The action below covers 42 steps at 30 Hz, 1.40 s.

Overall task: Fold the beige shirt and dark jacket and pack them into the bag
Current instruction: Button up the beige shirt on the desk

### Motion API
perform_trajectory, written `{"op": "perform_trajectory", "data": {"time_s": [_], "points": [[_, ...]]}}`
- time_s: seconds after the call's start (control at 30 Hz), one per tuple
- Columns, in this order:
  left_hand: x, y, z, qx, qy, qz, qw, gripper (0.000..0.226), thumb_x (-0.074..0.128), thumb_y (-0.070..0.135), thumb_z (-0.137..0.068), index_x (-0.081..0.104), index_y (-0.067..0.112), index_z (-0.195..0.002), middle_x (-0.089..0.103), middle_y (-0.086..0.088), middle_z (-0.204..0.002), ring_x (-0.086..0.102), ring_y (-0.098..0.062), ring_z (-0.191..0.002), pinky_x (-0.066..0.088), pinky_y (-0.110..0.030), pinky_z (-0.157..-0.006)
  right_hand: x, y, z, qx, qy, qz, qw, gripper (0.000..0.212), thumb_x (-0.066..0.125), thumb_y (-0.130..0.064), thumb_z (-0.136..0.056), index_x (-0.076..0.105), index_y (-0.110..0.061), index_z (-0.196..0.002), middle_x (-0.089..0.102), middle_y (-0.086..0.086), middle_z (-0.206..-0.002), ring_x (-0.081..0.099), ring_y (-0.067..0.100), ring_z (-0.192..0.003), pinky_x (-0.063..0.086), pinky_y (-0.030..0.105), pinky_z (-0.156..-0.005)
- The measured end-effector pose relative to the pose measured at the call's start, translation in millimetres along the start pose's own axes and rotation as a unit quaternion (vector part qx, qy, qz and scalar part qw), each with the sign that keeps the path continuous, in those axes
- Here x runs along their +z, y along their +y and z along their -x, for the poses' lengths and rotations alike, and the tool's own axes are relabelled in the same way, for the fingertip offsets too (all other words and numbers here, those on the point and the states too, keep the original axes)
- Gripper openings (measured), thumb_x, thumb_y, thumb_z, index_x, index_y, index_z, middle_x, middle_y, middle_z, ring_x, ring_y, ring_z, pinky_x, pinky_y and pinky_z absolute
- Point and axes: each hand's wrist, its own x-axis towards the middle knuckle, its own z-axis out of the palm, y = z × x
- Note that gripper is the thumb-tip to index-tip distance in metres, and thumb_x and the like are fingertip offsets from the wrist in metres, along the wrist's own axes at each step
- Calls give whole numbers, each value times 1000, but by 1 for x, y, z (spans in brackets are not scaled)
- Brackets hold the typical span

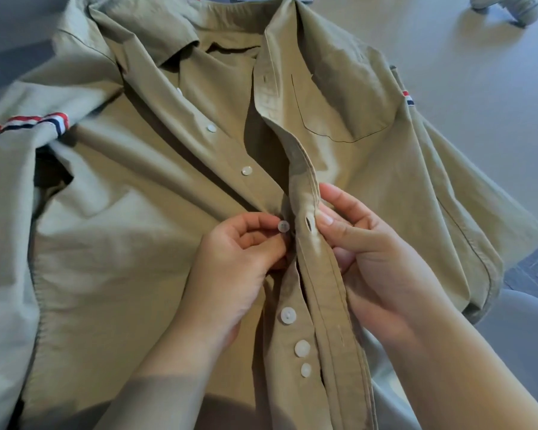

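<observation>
Pinches white button of beige shirt with curled left hand; at its three o'clock, grips buttonhole placket in curled right hand. Lies spread front-up, collar toward twelve o'clock.

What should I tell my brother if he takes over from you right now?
Left hand pinches a white button on the beige shirt. Right hand holds the placket beside its buttonhole.
The shirt lies spread out, front up; the upper buttons are unfastened.
Done: nothing folded yet.
Left: probably finish buttoning, fold the shirt, fold the jacket, pack both. The jacket and bag are not in view.
</observation>
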Motion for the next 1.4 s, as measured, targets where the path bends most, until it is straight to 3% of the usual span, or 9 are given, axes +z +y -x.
{"op": "perform_trajectory", "data": {"time_s": [0.23, 0.33, 0.47, 0.57, 0.7, 0.87, 0.97, 1.13, 1.4], "points": [[-2, 3, 4, 6, 21, 81, 996, 17, 67, -2, -76, 65, 15, -77, 65, -2, -64, 57, -10, -53, 50, -17, -52, -3, 4, -2, -67, 58, 70, 994, 31, 61, 8, -79, 63, -9, -106, 74, 12, -90, 72, 21, -72, 59, 32, -61], [-4, 9, 9, 26, 12, 113, 993, 25, 75, 0, -59, 65, 16, -76, 67, 1, -63, 61, -8, -54, 51, -17, -52, -6, 8, -4, -110, 112, 138, 978, 26, 63, 7, -84, 67, -14, -100, 73, 8, -88, 71, 23, -82, 58, 35, -75], [-5, 11, 11, 37, -9, 66, 997, 12, 71, 11, -67, 73, 21, -74, 71, -5, -70, 64, -14, -61, 54, -21, -57, -1, 11, -2, -152, 132, 204, 958, 24, 66, 4, -83, 68, -15, -98, 74, 4, -82, 71, 17, -78, 56, 31, -73], [-3, 8, 11, 31, -2, 6, 1000, 12, 73, 8, -79, 73, 19, -81, 73, -9, -76, 64, -20, -68, 53, -29, -63, 3, 6, 3, -87, 119, 213, 966, 18, 69, -5, -82, 69, -14, -98, 75, 6, -81, 70, 18, -69, 56, 32, -65], [-3, 5, 12, 23, 18, -22, 999, 12, 70, 7, -79, 71, 18, -83, 73, -2, -74, 65, -10, -64, 51, -20, -57, -2, -2, 8, 54, 97, 261, 959, 8, 70, -12, -82, 73, -5, -82, 71, 18, -71, 66, 24, -58, 59, 33, -57], [-4, 1, 13, 27, 29, -68, 997, 10, 73, 15, -76, 72, 20, -85, 75, -2, -77, 71, -18, -75, 53, -26, -64, -2, 1, 14, -69, 99, 287, 950, 8, 73, -17, -76, 76, -10, -77, 74, 15, -73, 71, 27, -65, 58, 38, -66], [-4, -1, 12, 29, 42, -72, 996, 8, 73, 17, -76, 74, 22, -81, 74, 0, -73, 69, -12, -67, 50, -25, -61, 1, 9, 12, -124, 103, 330, 930, 3, 74, -11, -78, 76, -12, -76, 75, 10, -71, 72, 24, -67, 60, 38, -68], [-8, -1, 16, -19, 20, -2, 1000, 10, 71, 14, -79, 76, 23, -77, 73, -1, -71, 65, -7, -62, 48, -23, -62, 0, 17, 7, -156, 116, 379, 905, 7, 75, -10, -79, 77, -16, -78, 76, 5, -74, 73, 23, -72, 60, 41, -74], [-7, -2, 18, -12, 23, 15, 1000, 10, 71, 24, -78, 77, 16, -78, 73, -5, -70, 66, -11, -63, 50, -22, -60, 1, 23, 9, -174, 112, 366, 907, 9, 76, -12, -77, 76, -21, -76, 75, 2, -71, 73, 17, -68, 58, 30, -64]]}}
